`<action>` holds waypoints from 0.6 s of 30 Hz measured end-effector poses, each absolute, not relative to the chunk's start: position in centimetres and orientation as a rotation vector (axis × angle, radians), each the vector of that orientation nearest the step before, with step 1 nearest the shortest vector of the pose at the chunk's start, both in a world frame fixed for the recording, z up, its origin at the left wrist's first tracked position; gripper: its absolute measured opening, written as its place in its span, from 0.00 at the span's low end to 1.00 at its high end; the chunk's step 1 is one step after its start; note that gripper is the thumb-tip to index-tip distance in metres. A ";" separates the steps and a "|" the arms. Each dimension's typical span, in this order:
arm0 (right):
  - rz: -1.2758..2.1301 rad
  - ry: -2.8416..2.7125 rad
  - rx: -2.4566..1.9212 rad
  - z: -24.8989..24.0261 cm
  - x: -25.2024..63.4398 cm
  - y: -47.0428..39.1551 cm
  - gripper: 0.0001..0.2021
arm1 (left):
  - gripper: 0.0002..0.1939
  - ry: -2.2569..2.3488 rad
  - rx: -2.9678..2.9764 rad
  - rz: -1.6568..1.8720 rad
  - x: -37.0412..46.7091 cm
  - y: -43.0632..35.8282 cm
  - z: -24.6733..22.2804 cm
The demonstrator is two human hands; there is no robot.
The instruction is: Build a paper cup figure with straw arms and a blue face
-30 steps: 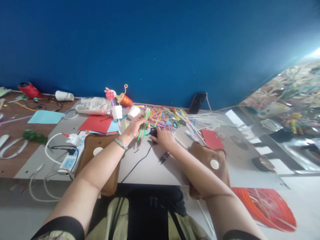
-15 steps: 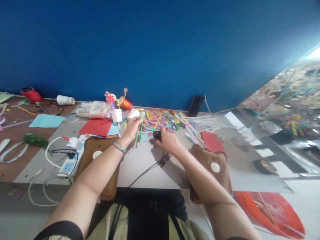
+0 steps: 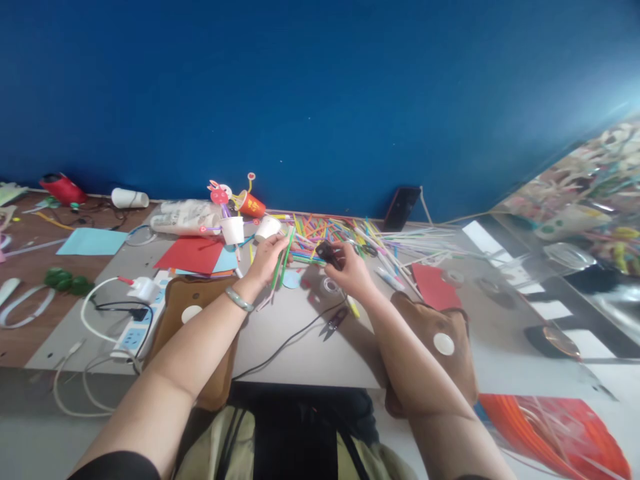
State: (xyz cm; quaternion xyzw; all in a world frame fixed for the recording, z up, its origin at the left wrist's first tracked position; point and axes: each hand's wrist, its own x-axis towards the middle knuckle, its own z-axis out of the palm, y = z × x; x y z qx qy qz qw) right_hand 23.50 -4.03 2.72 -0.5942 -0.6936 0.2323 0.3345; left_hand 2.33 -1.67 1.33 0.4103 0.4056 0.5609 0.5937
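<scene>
In my left hand point(image 3: 269, 259) is a small bunch of green and pale drinking straws point(image 3: 283, 262), pinched upright and slightly tilted between thumb and fingers. My right hand point(image 3: 350, 270) is closed around a black corded tool, seemingly a glue gun point(image 3: 329, 254), held just right of the straws and apart from them. Its black cord point(image 3: 295, 340) runs across the table to the near edge. Below the right hand lie small thread snips point(image 3: 336, 321), a roll of clear tape point(image 3: 331, 285) and a yellow piece point(image 3: 353, 308). A pale blue paper disc point(image 3: 291, 279) rests beside the straws.
Loose coloured straws point(image 3: 325, 232) pile along the blue wall. A white paper cup with a pink rabbit figure point(image 3: 232, 230) stands at left, near red paper point(image 3: 189, 255). A power strip point(image 3: 135, 339) is further left. A phone point(image 3: 401, 209) leans on the wall.
My right hand has lifted the black glue gun up and slightly right, uncovering the tape roll and yellow piece. My left hand still holds the straws in nearly the same place.
</scene>
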 end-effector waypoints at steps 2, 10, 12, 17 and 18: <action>0.697 -1.637 -1.498 2.0 23.4 -3.5 0.22 | 0.17 0.906 0.964 1.282 2.4 -1.8 1.4; 0.732 -1.547 -1.401 1.9 23.1 -3.8 0.17 | 0.17 0.801 0.989 1.241 2.8 -2.6 1.4; 0.624 -1.626 -1.459 1.6 23.0 -4.0 0.19 | 0.17 0.771 1.035 1.237 2.9 -2.9 1.6; 0.429 -1.794 -1.574 0.8 22.6 -4.3 0.21 | 0.16 0.699 1.135 1.230 3.1 -3.3 1.9; 0.421 -1.801 -1.582 0.8 22.6 -4.3 0.22 | 0.15 0.687 1.138 1.230 3.2 -3.2 1.7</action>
